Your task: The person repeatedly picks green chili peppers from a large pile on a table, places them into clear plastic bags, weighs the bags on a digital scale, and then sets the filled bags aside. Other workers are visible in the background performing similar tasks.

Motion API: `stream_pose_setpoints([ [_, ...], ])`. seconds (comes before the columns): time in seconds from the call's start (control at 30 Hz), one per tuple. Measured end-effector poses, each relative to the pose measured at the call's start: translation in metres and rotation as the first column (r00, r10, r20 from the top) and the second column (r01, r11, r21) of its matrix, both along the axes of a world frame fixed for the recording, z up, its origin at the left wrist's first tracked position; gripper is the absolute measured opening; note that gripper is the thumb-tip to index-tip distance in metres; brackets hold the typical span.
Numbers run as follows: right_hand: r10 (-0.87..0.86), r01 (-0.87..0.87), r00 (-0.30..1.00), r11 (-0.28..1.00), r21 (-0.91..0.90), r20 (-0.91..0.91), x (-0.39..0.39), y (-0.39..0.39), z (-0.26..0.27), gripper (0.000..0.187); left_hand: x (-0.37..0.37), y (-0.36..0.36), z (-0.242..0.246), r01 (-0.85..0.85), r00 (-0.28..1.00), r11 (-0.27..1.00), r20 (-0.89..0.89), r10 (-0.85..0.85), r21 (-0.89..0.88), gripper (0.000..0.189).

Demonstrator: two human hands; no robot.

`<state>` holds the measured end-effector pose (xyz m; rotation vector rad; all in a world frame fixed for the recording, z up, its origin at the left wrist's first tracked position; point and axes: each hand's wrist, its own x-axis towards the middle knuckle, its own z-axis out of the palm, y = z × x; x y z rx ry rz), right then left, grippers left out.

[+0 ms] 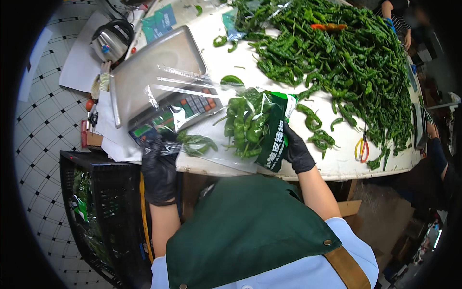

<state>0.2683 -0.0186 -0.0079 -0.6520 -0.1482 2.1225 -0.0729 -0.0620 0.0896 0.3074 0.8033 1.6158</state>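
Observation:
A clear plastic bag (240,123) with a dark green printed end lies across my two hands, tilted on its side. Green wrinkled peppers (245,126) fill its right part, and a few more sit towards its left end. My right hand (297,150), in a black glove, grips the printed end. On the other side my left hand (158,169), gloved too, holds the bag's clear end, its fingers partly hidden by shiny film. Beneath and behind the bag stands an electronic weighing scale (195,104) with a keypad and a metal pan (158,61).
A large heap of green peppers (346,61) covers the table's (231,65) far right. Red-and-yellow-handled snips (362,149) lie near the front edge. A steel kettle (110,43) stands left of the scale. A black crate (104,202) with bagged peppers is at lower left. Other people (433,130) work at right.

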Motion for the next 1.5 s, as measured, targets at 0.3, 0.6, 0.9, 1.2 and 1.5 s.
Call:
stream_pose_setpoints([
  [0.3, 0.093, -0.097, 0.779, 0.995, -0.028, 0.62, 0.026, 0.005, 0.02, 0.027, -0.027, -0.032, -0.064, 0.128, 0.992, 0.949, 0.021, -0.128, -0.289, 0.055],
  [0.6, 0.163, -0.196, 0.738, 0.98, -0.023, 0.655, 0.022, 0.017, 0.023, 0.028, 0.001, 0.003, -0.06, 0.159, 0.746, 0.861, -0.512, -0.426, -0.484, 0.016],
  [0.9, -0.009, -0.135, 0.599, 0.985, 0.112, 0.801, 0.012, 0.006, 0.049, 0.033, 0.019, -0.006, -0.067, 0.146, 0.769, 0.846, -0.479, -0.423, -0.513, 0.019],
  [1.2, -0.081, -0.048, 0.614, 0.989, 0.139, 0.785, 0.03, -0.014, 0.058, 0.033, 0.02, -0.025, -0.086, 0.167, 0.811, 0.845, -0.416, -0.411, -0.509, 0.009],
  [1.5, 0.188, -0.17, 0.484, 0.978, -0.119, 0.855, 0.068, -0.004, 0.034, 0.036, 0.03, -0.015, -0.068, 0.277, 0.834, 0.775, -0.259, -0.488, -0.568, 0.023],
])
